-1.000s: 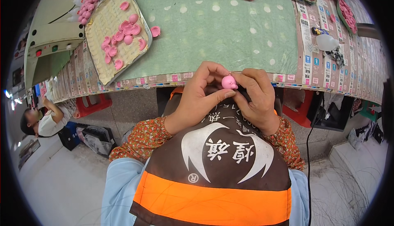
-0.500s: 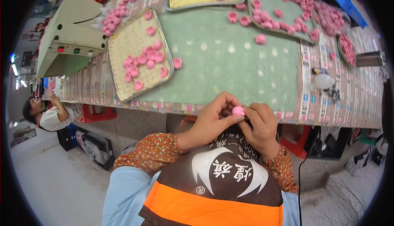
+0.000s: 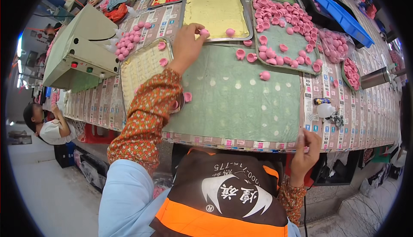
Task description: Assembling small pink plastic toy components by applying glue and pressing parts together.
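Observation:
My left hand (image 3: pixel 188 45) reaches out to the near-left corner of a tray lined in yellow (image 3: pixel 215 15). Its thumb and fingers pinch a small pink ball (image 3: pixel 204 33) at the tray's near rim. A second pink ball (image 3: pixel 230 32) sits on the lining just right of it. Near the table's front edge my right hand (image 3: pixel 304 154) is closed, thumb and fingertips together; what it may hold is too thin to make out. My left sleeve partly covers a cream-lined tray (image 3: pixel 142 60) with pink cups in it.
A tray (image 3: pixel 284 58) heaped with pink cups and balls stands at the right. Loose pink balls (image 3: pixel 128 42) lie beside a beige machine (image 3: pixel 86 49) on the left. A metal cylinder (image 3: pixel 375 78) and blue bin (image 3: pixel 340 17) are at the right. Another person (image 3: pixel 51 123) sits far left.
My hands have parted. The left has carried the pink ball forward and left to the yellow-lined tray; the right has drawn off to the right. The view has shifted, showing more of the table's far side.

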`<state>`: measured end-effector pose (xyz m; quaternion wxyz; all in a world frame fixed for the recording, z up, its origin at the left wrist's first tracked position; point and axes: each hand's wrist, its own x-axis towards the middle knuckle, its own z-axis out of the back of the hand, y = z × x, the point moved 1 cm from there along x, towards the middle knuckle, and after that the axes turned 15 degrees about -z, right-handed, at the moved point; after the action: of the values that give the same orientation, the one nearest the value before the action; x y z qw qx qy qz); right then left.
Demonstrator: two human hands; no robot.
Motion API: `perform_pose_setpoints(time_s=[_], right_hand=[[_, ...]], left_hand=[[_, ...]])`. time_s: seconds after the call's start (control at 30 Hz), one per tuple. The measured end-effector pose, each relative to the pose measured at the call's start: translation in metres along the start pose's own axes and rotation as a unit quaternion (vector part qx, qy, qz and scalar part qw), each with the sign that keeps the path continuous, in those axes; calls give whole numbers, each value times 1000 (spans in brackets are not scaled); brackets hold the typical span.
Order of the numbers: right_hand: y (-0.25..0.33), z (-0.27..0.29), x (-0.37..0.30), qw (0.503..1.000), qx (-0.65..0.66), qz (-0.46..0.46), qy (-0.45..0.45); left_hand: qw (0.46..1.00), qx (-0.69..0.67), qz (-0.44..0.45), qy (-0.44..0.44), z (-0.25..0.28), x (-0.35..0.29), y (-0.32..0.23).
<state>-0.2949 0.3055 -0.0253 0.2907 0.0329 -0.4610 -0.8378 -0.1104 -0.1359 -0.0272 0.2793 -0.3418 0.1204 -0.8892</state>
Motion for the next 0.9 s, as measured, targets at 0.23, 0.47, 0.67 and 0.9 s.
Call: perform_pose_setpoints(time_s=[0.23, 0.47, 0.67, 0.9], right_hand=[[-55, 17, 30, 987, 65, -97, -112], [-47, 7, 68, 984, 40, -114, -131], [-60, -13, 91, 984, 133, -84, -87], [-70, -24, 92, 987, 52, -91, -124]], left_hand=[[996, 81, -19, 15, -7, 3, 10], [992, -31, -108, 62, -4, -25, -26], [982, -49, -151, 101, -28, -18, -94], [975, -7, -187, 123, -91, 14, -141]])
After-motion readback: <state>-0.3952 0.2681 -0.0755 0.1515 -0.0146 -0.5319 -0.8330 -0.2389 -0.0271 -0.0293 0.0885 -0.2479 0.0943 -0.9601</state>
